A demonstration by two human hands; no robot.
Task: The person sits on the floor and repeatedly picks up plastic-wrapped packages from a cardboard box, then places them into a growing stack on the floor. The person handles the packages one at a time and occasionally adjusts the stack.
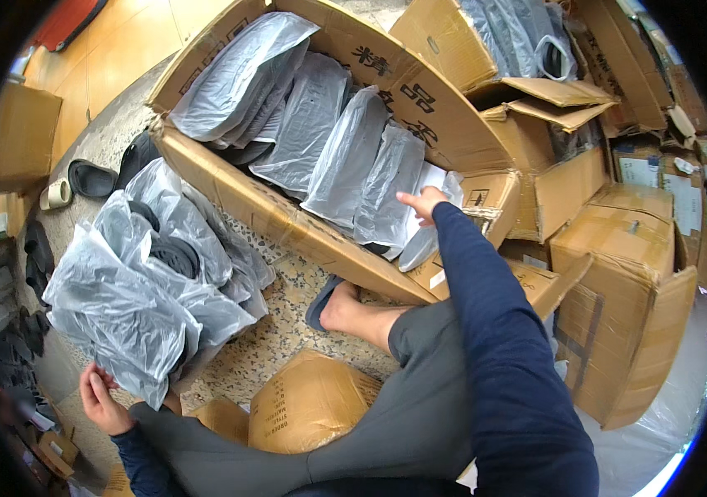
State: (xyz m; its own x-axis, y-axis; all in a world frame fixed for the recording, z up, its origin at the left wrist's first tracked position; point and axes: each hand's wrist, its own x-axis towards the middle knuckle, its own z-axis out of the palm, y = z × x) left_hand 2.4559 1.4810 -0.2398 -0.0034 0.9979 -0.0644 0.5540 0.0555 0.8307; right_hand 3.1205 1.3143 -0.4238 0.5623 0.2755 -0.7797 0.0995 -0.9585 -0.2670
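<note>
My right hand [422, 204] reaches into a long open cardboard box [229, 186], a finger stretched out to the left over the upright bagged items at its near right end. It holds nothing that I can see. Several clear plastic bags [341, 170] with grey or dark contents stand in a row in this box. Low on the left, my left hand [103, 404] is beside the edge of a heap of bagged footwear [121, 298], its fingers loosely bent and apart. Dark soles [175, 257] show through the plastic; whether the fingers touch the bag is unclear.
Open cartons [564, 186] and a taped carton [614, 240] crowd the right side. A brown taped package [312, 402] lies between my legs on the speckled floor [287, 290]. Loose dark slippers [92, 178] lie at the far left. My foot [341, 306] is against the long box.
</note>
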